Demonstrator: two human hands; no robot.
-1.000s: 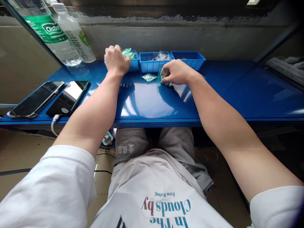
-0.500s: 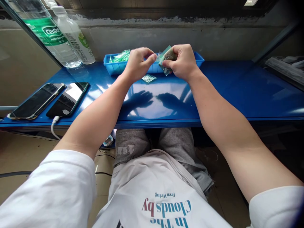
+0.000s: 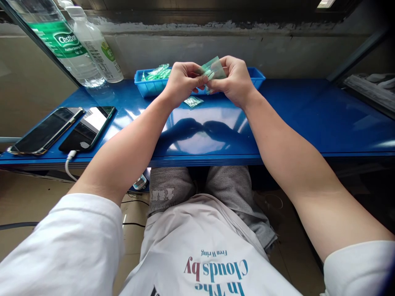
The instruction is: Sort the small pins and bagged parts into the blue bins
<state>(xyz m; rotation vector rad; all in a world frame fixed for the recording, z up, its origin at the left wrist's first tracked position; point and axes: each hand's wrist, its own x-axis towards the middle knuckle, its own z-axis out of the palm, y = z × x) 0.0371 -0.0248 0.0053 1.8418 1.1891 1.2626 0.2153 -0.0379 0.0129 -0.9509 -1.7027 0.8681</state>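
Between my two hands is a small clear greenish plastic bag (image 3: 215, 69), raised in front of the blue basket (image 3: 151, 87). My left hand (image 3: 184, 80) pinches the bag's left side with thumb and fingers. On its right side my right hand (image 3: 235, 80) grips it, fingers behind and thumb in front. Whatever may be inside the bag is too small to make out. Another small packet (image 3: 193, 101) with a pale green pattern lies on the blue tabletop just below my left hand. Green plastic packets (image 3: 158, 73) fill the left end of the basket.
On the left stand a large water bottle (image 3: 66, 45) and a smaller bottle (image 3: 95, 49). Nearer the front lie two phones, one in a clear case (image 3: 46, 130) and one black (image 3: 88, 128) with a white cable (image 3: 69, 162). The blue table (image 3: 296, 119) ends close to my knees.
My left hand has closed in on the bag, which it now holds together with my right hand. The bag has turned and spread flatter, and the gap between the hands has narrowed.
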